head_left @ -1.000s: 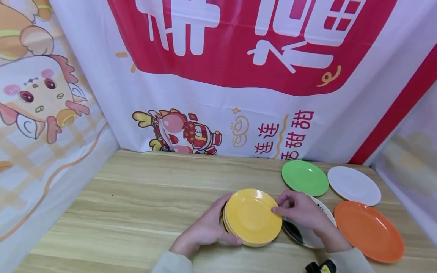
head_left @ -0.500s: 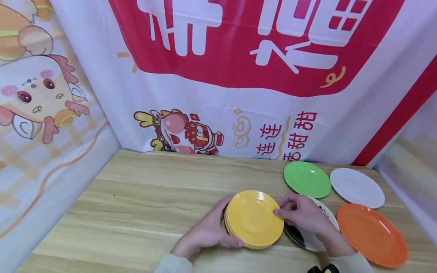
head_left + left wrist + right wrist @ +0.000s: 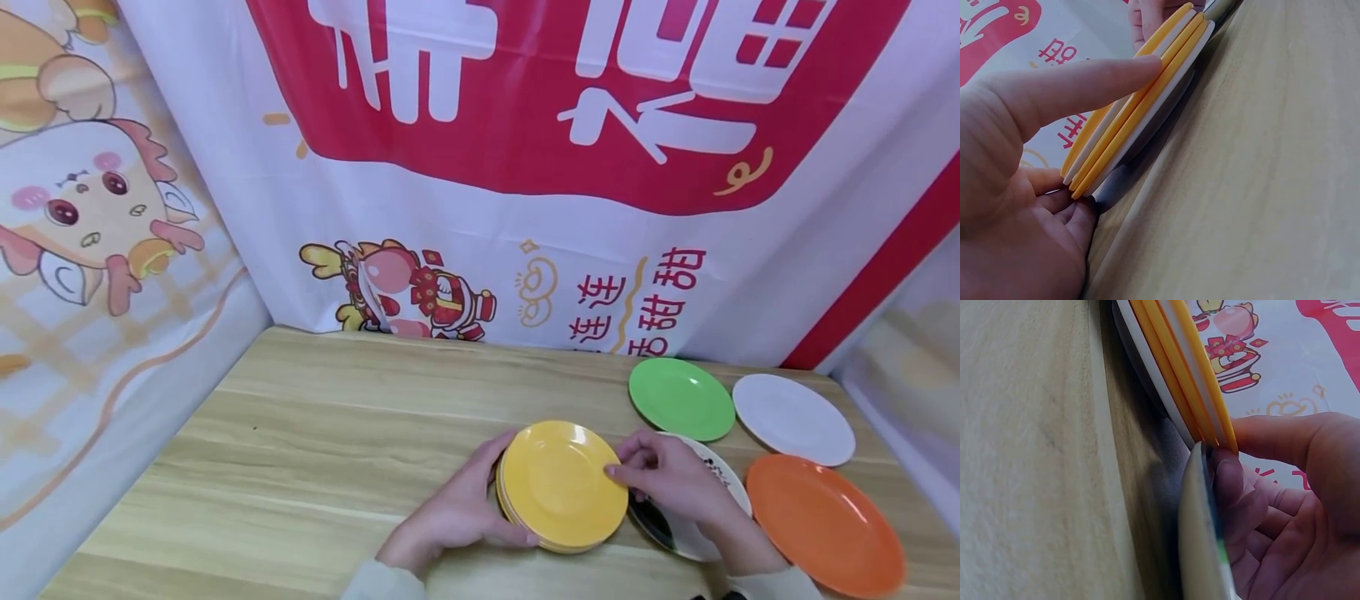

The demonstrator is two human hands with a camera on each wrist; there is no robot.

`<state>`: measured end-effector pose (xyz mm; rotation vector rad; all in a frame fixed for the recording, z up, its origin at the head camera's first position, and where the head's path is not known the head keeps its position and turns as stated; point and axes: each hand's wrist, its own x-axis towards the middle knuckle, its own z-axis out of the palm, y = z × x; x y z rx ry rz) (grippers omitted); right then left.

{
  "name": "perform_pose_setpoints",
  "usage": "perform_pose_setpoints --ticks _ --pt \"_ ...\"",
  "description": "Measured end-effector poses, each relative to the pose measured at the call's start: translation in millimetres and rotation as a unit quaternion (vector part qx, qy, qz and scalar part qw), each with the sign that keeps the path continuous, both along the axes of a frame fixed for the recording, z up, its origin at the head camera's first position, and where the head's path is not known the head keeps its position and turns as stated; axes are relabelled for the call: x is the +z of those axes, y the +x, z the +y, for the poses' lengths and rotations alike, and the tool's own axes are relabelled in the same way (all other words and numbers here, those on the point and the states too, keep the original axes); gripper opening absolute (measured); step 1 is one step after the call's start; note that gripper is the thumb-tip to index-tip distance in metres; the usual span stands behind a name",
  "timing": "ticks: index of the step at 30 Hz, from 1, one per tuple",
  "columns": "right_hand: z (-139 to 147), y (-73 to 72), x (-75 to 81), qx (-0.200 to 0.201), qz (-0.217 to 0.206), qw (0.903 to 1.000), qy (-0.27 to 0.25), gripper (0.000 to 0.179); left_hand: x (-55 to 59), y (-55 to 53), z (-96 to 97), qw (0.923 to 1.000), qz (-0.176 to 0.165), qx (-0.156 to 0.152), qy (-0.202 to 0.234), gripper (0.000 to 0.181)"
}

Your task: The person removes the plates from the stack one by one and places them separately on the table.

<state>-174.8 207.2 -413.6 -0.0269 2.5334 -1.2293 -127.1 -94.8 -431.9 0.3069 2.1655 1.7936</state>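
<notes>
The left hand (image 3: 467, 507) curves round the left side of a stack of small plates (image 3: 1145, 106), its thumb along the near rim; the right hand (image 3: 671, 479) pinches the right edge of the top yellow plate (image 3: 564, 483) between thumb and finger. The stack, yellow and white in layers, sits right of centre on the desk (image 3: 315, 467), round faces up, axis upright. A patterned plate (image 3: 678, 531) lies close at its right, partly under the right hand; green (image 3: 681, 400), white (image 3: 793, 419) and orange plates (image 3: 825, 525) lie beyond.
</notes>
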Motion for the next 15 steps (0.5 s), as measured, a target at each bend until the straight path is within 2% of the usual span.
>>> perform_pose_setpoints --ticks 8,15 --pt "1.9 3.6 -3.3 0.009 0.008 0.9999 -0.011 0.036 -4.2 3.8 1.5 1.0000 -0.002 -0.002 0.004 0.122" --pt "0.3 1.6 -1.3 0.011 0.014 0.9998 -0.010 0.035 -2.4 0.1 -0.4 0.9999 0.004 -0.003 0.009 0.123"
